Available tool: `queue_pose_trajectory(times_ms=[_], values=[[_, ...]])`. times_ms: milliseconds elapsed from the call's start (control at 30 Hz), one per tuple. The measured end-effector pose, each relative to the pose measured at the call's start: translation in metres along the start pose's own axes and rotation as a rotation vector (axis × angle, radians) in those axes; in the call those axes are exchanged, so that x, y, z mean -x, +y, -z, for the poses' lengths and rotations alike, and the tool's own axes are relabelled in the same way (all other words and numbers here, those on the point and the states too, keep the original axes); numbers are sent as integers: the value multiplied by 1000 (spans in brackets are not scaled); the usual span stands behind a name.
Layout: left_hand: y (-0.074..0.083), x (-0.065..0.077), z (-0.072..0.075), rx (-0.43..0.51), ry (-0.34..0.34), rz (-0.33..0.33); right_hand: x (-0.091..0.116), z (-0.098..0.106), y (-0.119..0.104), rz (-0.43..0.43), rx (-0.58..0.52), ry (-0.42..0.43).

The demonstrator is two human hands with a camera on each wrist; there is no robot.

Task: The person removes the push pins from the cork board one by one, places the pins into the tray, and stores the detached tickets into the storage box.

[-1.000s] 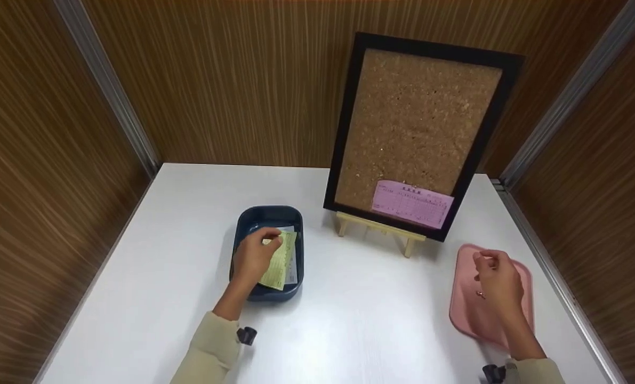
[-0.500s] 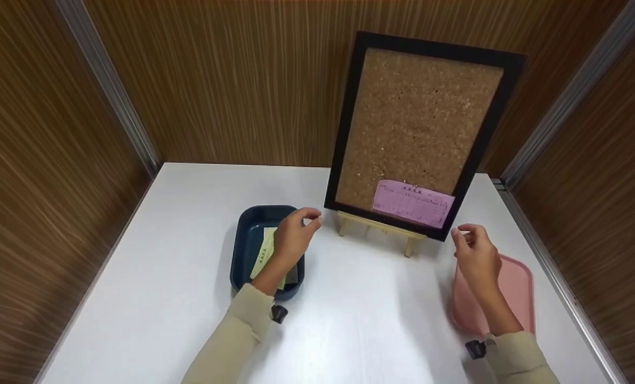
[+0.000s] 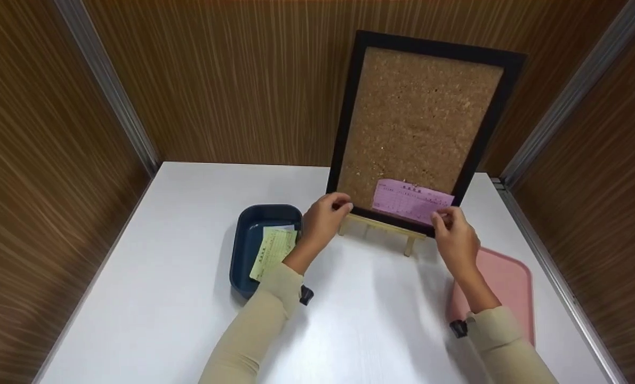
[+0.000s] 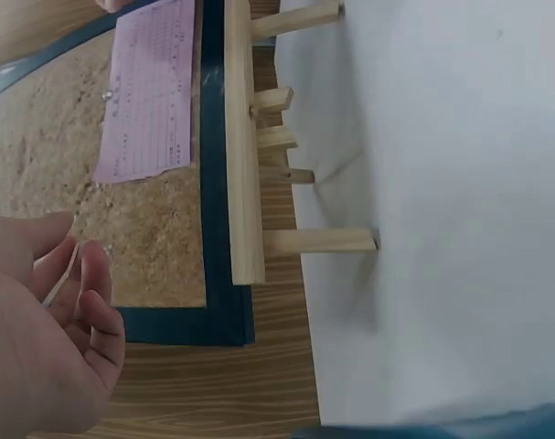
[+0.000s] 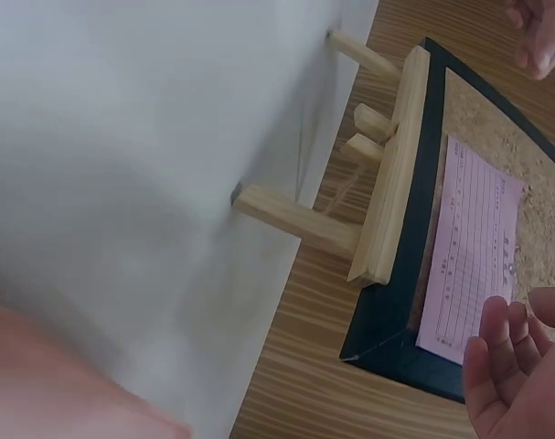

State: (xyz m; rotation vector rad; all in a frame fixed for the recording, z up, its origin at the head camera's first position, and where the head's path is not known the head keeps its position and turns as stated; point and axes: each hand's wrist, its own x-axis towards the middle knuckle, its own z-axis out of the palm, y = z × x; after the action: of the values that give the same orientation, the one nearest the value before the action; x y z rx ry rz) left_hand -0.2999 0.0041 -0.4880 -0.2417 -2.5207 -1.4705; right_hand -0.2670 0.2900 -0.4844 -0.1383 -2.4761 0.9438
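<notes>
A purple printed slip (image 3: pixel 410 200) is fixed at the lower right of the framed corkboard (image 3: pixel 418 114). A small pin (image 5: pixel 512 268) shows at its top edge. My left hand (image 3: pixel 322 224) is at the frame's lower left corner, with fingers loosely bent; touch is unclear. A thin pale line shows between its fingers in the left wrist view, too fine to identify. My right hand (image 3: pixel 458 240) is at the slip's lower right corner. Its fingers are loosely bent and no held thing shows.
The board leans on a small wooden easel (image 3: pixel 384 226). Left of it, a dark blue tray (image 3: pixel 242 256) holds yellow slips (image 3: pixel 272 250) and a pale one. A pink tray (image 3: pixel 509 272) lies partly under my right forearm. Wood-grain walls enclose the white table (image 3: pixel 189 240).
Both hands have left the trays for the board. The left went right and up from the blue tray; the right went left and up from the pink tray. The purple slip has stayed put.
</notes>
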Motion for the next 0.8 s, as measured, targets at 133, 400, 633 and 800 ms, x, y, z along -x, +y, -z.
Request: queue_pose_trajectory(times_ms=[133,400,633,800], values=[[5,-10,-10,-32,20,-20,-6,-7,-8,21,-4,-8],[13,-24,-29,-56,62,-34,-18,-21,-18,60,-12,-1],[26,-37,-39,-93,91,-48,-29,-33,-21,128,-1,76],[33,-48,-47,-135,96,-47,-36,-39,-24,155,14,120]])
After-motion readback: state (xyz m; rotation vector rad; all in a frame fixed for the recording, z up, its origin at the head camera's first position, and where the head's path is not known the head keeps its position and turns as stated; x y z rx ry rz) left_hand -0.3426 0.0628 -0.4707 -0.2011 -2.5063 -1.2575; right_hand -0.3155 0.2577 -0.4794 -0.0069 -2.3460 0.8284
